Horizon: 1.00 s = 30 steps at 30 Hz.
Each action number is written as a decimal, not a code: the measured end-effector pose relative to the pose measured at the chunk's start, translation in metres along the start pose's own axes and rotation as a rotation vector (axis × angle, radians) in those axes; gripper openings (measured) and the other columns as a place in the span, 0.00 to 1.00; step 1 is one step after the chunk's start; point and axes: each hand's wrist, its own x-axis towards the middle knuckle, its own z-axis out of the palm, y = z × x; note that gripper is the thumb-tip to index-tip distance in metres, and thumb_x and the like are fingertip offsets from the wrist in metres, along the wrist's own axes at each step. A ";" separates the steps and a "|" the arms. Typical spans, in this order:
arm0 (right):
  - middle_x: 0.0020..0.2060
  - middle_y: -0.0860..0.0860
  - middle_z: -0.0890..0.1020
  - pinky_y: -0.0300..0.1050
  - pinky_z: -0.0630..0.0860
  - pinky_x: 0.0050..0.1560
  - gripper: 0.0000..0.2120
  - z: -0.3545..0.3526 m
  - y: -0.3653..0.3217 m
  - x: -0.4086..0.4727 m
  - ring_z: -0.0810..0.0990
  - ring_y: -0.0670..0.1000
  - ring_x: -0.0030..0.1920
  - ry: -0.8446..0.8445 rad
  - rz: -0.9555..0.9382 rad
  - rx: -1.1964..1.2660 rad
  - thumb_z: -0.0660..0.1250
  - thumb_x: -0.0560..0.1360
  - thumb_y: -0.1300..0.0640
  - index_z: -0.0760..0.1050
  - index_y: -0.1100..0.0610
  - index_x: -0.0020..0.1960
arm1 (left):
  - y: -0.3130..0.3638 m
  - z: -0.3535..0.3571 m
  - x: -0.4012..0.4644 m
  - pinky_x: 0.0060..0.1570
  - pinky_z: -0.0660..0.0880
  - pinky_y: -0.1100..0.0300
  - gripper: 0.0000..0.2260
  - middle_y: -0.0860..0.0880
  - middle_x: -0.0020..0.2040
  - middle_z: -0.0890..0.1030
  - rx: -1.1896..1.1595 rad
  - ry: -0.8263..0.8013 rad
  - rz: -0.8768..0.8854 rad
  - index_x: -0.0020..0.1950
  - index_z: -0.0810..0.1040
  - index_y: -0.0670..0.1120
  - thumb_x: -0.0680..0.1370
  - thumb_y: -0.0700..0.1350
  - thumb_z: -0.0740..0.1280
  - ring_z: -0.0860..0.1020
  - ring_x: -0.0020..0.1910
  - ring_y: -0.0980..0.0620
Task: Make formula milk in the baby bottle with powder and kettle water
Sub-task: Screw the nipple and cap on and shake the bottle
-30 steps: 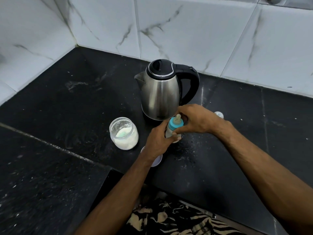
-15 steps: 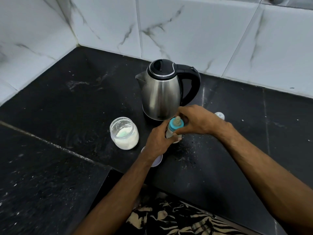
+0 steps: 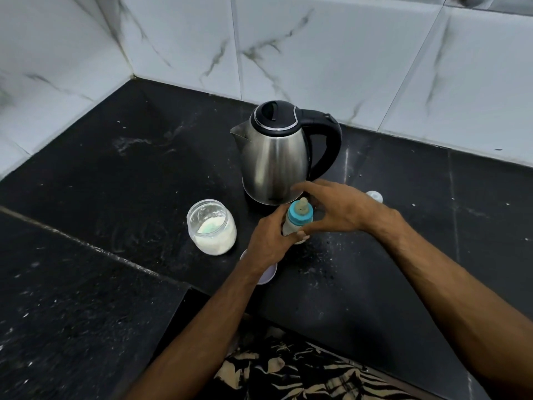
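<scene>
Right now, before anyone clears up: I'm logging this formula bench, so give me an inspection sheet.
Surface: black stone counter, speckled with white flecks.
Job's things: baby bottle upright, blue teat ring on; kettle behind it; open powder jar to the left.
Clutter: pale lid under the wrist; small white cap.
Grippers: left hand holds the bottle; right hand fingers spread around the ring.
Cables: nothing seen.
Surroundings: marble-look wall tiles.
</scene>
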 end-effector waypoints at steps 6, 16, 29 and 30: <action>0.46 0.44 0.77 0.48 0.79 0.48 0.19 0.005 -0.001 -0.003 0.76 0.44 0.44 0.056 -0.049 0.076 0.76 0.70 0.45 0.71 0.50 0.53 | -0.002 0.001 0.001 0.66 0.75 0.56 0.30 0.53 0.64 0.79 -0.013 -0.006 -0.018 0.71 0.72 0.49 0.71 0.48 0.78 0.77 0.63 0.56; 0.54 0.46 0.77 0.42 0.75 0.55 0.26 0.008 0.007 -0.007 0.76 0.44 0.52 0.041 -0.126 0.173 0.73 0.73 0.47 0.72 0.49 0.69 | -0.004 0.001 0.001 0.64 0.76 0.54 0.29 0.56 0.60 0.81 -0.015 -0.002 -0.008 0.69 0.73 0.50 0.70 0.48 0.78 0.79 0.61 0.58; 0.52 0.46 0.76 0.48 0.79 0.53 0.22 0.016 0.006 -0.007 0.77 0.45 0.50 0.135 -0.109 0.179 0.72 0.73 0.45 0.73 0.50 0.63 | -0.009 0.002 0.003 0.63 0.76 0.57 0.29 0.59 0.58 0.80 -0.019 -0.005 -0.004 0.68 0.73 0.52 0.70 0.48 0.78 0.78 0.60 0.60; 0.51 0.46 0.76 0.49 0.80 0.51 0.22 0.018 0.004 -0.007 0.78 0.45 0.48 0.166 -0.081 0.160 0.73 0.72 0.42 0.73 0.50 0.60 | -0.009 0.001 0.003 0.63 0.76 0.58 0.29 0.60 0.58 0.79 -0.016 -0.009 0.000 0.68 0.73 0.53 0.70 0.49 0.78 0.78 0.60 0.60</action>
